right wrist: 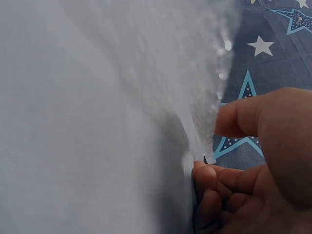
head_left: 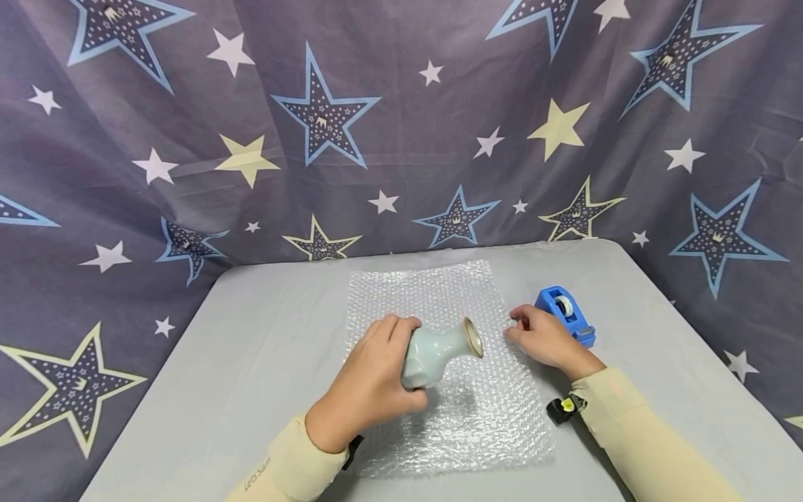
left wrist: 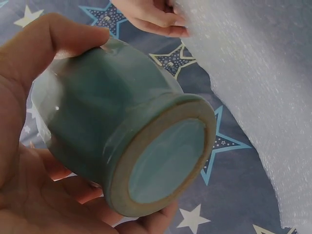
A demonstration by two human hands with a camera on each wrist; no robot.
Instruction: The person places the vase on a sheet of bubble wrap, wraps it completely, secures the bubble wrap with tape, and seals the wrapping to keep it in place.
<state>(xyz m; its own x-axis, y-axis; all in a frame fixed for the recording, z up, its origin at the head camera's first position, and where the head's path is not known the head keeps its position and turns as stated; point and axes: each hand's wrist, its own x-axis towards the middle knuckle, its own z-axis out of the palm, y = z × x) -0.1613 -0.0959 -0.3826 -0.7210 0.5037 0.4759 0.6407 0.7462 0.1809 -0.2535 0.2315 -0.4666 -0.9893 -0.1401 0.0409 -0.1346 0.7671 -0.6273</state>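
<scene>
My left hand (head_left: pixel 379 376) grips a pale celadon-green glazed vase (head_left: pixel 433 354) by its rounded body, fingers over the top and thumb below. The vase lies tilted on its side above the bubble wrap (head_left: pixel 433 293), its brown-rimmed mouth pointing right. In the left wrist view, its unglazed foot ring (left wrist: pixel 122 195) faces the camera. My right hand (head_left: pixel 546 338) is at the wrap's right edge. In the right wrist view, the wrap's edge (right wrist: pixel 209 141) runs between thumb and curled fingers, which stand apart. Whether the fingertips press on it is unclear.
A blue tape dispenser (head_left: pixel 567 317) with a roll of tape stands just behind and right of my right hand. The grey-covered table (head_left: pixel 276 335) reaches back to a star-patterned curtain (head_left: pixel 389 125).
</scene>
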